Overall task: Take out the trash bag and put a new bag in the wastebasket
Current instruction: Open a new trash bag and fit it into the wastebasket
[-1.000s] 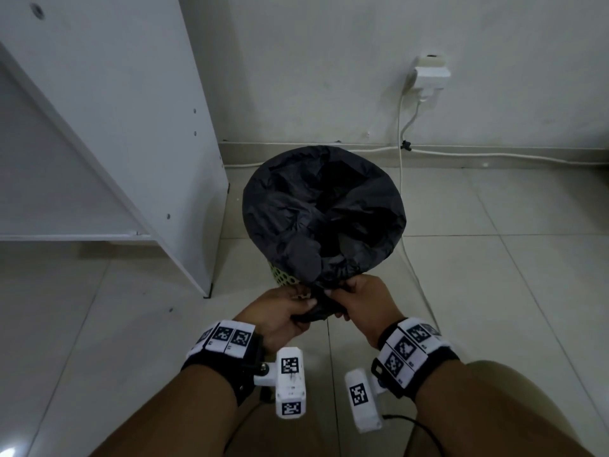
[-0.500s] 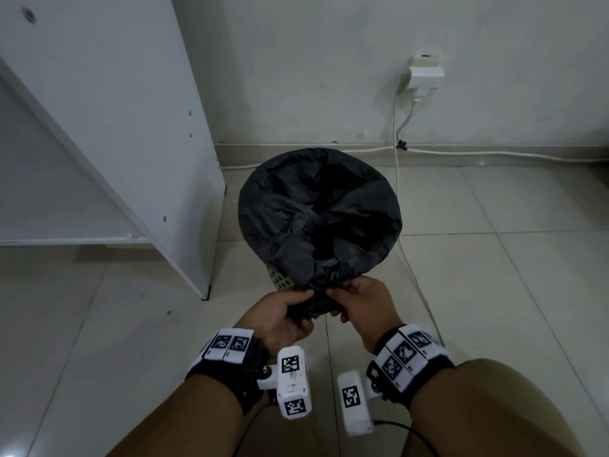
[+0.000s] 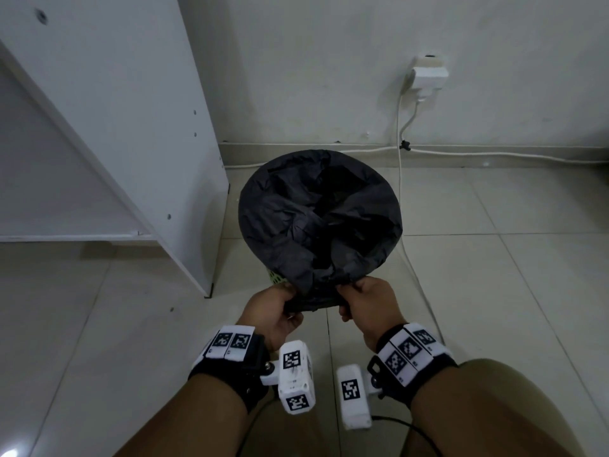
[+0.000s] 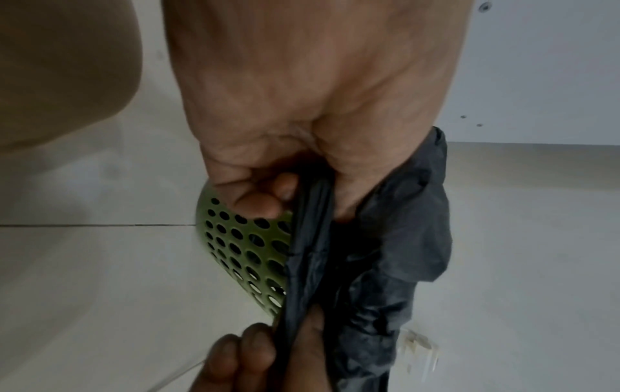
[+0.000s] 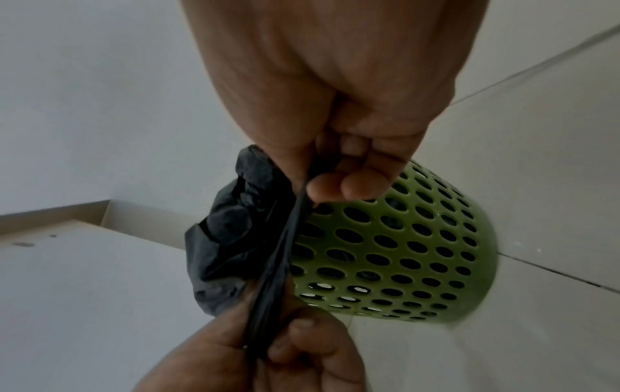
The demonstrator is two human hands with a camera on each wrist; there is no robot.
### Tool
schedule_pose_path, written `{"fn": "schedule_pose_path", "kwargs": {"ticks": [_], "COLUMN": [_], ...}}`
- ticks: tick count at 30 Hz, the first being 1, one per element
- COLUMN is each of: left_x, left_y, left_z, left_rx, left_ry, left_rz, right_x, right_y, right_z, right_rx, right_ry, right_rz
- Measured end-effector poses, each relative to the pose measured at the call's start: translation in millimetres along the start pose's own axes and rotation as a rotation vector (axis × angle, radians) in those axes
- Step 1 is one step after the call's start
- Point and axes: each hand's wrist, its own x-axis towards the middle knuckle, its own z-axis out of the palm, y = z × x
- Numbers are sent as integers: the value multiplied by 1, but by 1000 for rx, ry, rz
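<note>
A black trash bag (image 3: 316,219) lines a green perforated wastebasket (image 5: 396,252) on the tiled floor, its edge folded over the rim. Only a sliver of the wastebasket (image 3: 276,278) shows in the head view. My left hand (image 3: 280,308) and right hand (image 3: 365,301) both pinch the bag's near edge, which is gathered into a taut strip between them (image 4: 308,238). In the left wrist view my left hand (image 4: 292,185) curls its fingers around the black strip. My right hand (image 5: 335,175) pinches the same strip (image 5: 278,265) from above in the right wrist view.
A white cabinet (image 3: 108,127) stands to the left of the basket, close to it. A white power adapter (image 3: 428,77) sits on the wall, and its cable (image 3: 403,199) runs down past the basket's right side. My knee (image 3: 514,407) is at the lower right.
Both hands have drawn slightly apart while holding the bag's near edge, stretching the gathered plastic between them. The view has shifted a little.
</note>
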Motion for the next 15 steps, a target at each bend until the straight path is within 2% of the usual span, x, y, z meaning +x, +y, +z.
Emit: {"fn": "schedule_pose_path", "kwargs": {"ticks": [3, 7, 12, 15], "left_x": [0, -1, -2, -3], "left_y": [4, 1, -5, -8], "left_z": [0, 1, -8, -13], "left_rx": [2, 97, 30, -19], "left_ry": [69, 81, 19, -37], "left_rz": [41, 133, 202, 210], "right_x": [-1, 0, -6, -10], "right_y": [2, 5, 5, 10], "right_z": [4, 6, 2, 0], "right_rx": [6, 32, 213, 138], "right_ry": [43, 66, -31, -86], "right_rz": [12, 28, 51, 18]}}
